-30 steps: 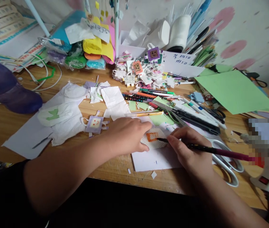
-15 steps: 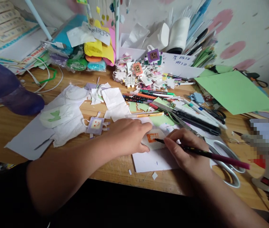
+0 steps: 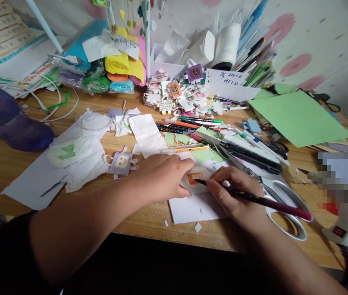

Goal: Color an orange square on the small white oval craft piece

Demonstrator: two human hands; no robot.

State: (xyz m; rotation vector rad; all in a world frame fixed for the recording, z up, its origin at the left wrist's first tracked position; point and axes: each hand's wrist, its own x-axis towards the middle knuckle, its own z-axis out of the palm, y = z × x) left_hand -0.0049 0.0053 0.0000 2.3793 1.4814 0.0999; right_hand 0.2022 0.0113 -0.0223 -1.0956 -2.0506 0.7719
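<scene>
You're at a home craft desk: wooden table (image 3: 4,164) buried in paper scraps (image 3: 186,96), pencils (image 3: 192,123), scissors (image 3: 284,205).

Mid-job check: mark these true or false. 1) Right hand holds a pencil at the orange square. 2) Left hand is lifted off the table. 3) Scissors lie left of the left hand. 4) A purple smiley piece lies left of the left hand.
1) True: the right hand grips the pencil, tip at the orange square.
2) False: the left hand presses down on the paper piece bearing that square.
3) False: the scissors lie on the right, beside the right hand.
4) True: the purple smiley piece lies just left of the left hand.
</scene>
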